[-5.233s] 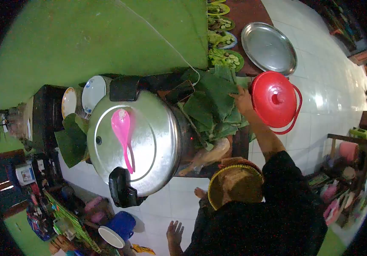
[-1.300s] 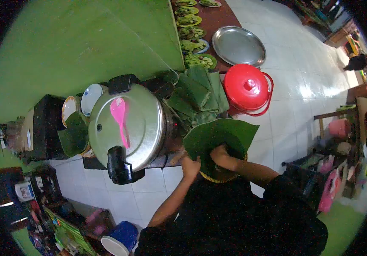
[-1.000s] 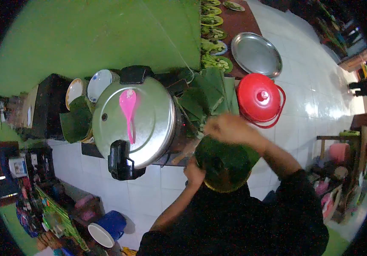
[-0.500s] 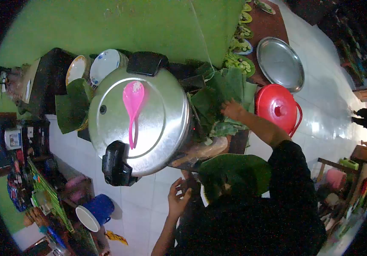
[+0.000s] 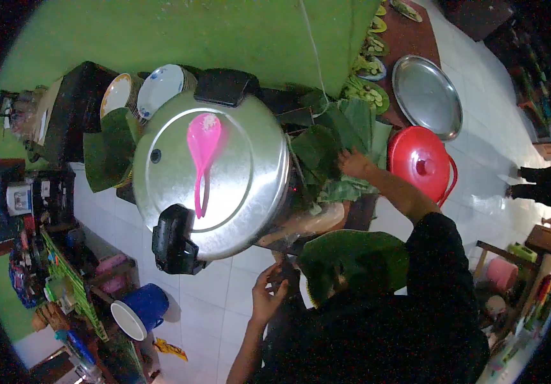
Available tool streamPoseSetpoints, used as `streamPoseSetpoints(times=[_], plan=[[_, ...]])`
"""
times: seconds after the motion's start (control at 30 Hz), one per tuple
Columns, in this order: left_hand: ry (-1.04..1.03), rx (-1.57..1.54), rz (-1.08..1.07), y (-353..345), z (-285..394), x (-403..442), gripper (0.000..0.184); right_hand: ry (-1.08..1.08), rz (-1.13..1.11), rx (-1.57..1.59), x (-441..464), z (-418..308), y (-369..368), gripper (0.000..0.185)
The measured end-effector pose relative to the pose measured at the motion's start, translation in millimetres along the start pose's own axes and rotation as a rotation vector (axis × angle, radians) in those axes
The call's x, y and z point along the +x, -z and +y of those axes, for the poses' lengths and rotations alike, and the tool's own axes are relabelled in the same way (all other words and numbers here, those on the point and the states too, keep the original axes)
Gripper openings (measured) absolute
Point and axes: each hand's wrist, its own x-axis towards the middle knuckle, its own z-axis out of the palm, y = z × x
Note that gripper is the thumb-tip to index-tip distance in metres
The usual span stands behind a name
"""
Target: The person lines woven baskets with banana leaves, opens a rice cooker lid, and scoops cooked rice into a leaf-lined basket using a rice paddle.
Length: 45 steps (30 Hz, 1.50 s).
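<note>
My right hand [image 5: 355, 164] rests on a pile of cut banana leaves [image 5: 319, 150], its fingers apart and touching the leaves. Lower down, my left hand [image 5: 269, 296] hangs beside the table edge with bent fingers apart, and I see nothing held in it. A large steel rice cooker [image 5: 237, 185] with black handles stands left of the leaves. On its lid lies a pink rice paddle [image 5: 204, 146] with rice stuck to it. Close to my body is another big banana leaf [image 5: 359, 256]. A clear plastic bag [image 5: 314, 221] lies between the leaves and the cooker.
A red lidded pot [image 5: 416, 157] and an oval steel tray [image 5: 427, 96] are right of the leaves. Plates of greens [image 5: 368, 93] line the wall. Stacked plates [image 5: 160, 93] stand behind the cooker. A blue bucket [image 5: 144, 310] is on the floor. Another person's legs [image 5: 538, 185] show far right.
The view has shifted slightly. My right hand stays on the banana leaves with little movement, and my left hand keeps nearly the same pose.
</note>
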Motion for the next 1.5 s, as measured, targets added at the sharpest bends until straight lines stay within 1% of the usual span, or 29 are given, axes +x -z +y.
streamPoseSetpoints(times=[0.07,0.1,0.17,0.2,0.23,0.33,0.43,0.5,0.63,0.73,0.77,0.83,0.93,1.0,1.03,1.07,1.13,1.17,1.23,1.27,1.3,1.37,1.43,1.5], plan=[[0.011,0.035,-0.003,-0.5,3.9,-0.8,0.047,0.051,0.047,-0.376,-1.0,-4.7,-16.2,0.027],[0.015,0.054,-0.007,0.0,5.1,-0.7,0.047,0.067,0.071,-0.442,-3.1,-5.8,-24.4,0.028],[0.004,0.058,-0.018,0.9,2.0,-0.3,0.047,0.037,0.033,-0.108,-8.8,26.6,10.3,0.029],[-0.002,0.059,-0.022,0.7,0.5,-0.2,0.047,-0.011,-0.027,0.290,-12.0,63.5,56.8,0.029],[0.002,0.069,-0.020,0.3,-0.1,0.0,0.047,-0.059,-0.085,0.689,-13.9,83.1,81.8,0.029],[0.010,0.075,-0.012,0.8,-0.5,0.2,0.046,-0.094,-0.075,0.762,-9.6,78.8,77.1,0.029],[0.002,0.056,-0.005,1.6,-1.4,-0.9,0.045,-0.173,-0.073,0.752,-5.6,62.1,66.9,0.029],[-0.015,0.085,0.003,2.8,-8.0,0.3,0.044,-0.149,-0.069,0.801,-2.9,48.1,40.3,0.019],[-0.019,0.053,0.011,4.4,-3.4,2.3,0.043,-0.155,-0.028,0.843,-12.6,68.0,48.9,0.023],[-0.026,0.013,0.017,7.5,8.4,3.7,0.040,-0.283,0.047,0.884,-19.6,72.1,38.6,0.023],[-0.047,0.009,0.010,10.2,6.6,4.7,0.039,-0.428,0.062,1.035,-24.8,84.4,54.5,0.022],[-0.084,-0.022,0.001,14.1,7.3,4.2,0.039,-0.725,0.094,1.333,-50.8,133.3,123.6,0.024],[-0.133,-0.058,-0.009,20.5,14.5,7.0,0.038,-0.931,0.600,1.250,-76.6,184.0,173.8,0.033],[-0.165,-0.022,-0.017,26.6,22.6,8.8,0.038,-1.150,0.472,1.256,-102.4,227.9,212.5,0.030],[-0.167,0.019,0.005,28.5,29.5,11.0,0.035,-1.265,0.409,1.252,-113.1,241.1,224.6,0.029],[-0.163,0.021,0.001,31.1,32.4,15.3,0.031,-1.348,0.548,1.383,-121.1,250.1,226.1,0.027],[-0.214,0.064,-0.008,37.7,59.9,21.8,0.028,-1.490,0.862,1.635,-138.7,271.0,228.7,0.025],[-0.328,0.053,0.001,37.9,75.8,25.4,0.029,-1.626,0.823,1.772,-142.6,288.8,272.4,0.022],[-0.557,0.027,0.023,34.3,113.9,30.7,0.030,-1.671,0.896,1.929,-152.4,304.9,314.9,0.023],[-0.600,0.079,-0.010,34.5,144.9,26.4,0.033,-1.686,0.935,2.015,-156.3,309.2,332.5,0.024],[-0.642,0.133,-0.040,33.5,175.2,21.2,0.036,-1.669,1.003,2.076,-158.8,311.9,349.5,0.025],[-0.914,0.278,-0.045,22.6,210.1,18.7,0.048,-1.617,1.139,2.207,-162.1,314.7,380.6,0.027],[-1.031,0.385,-0.070,11.9,245.7,4.2,0.064,-1.550,1.227,2.255,-166.0,313.3,412.0,0.029],[-1.101,0.316,0.018,3.3,261.8,-0.9,0.074,-1.505,1.296,2.246,-168.0,310.3,455.9,0.030]])
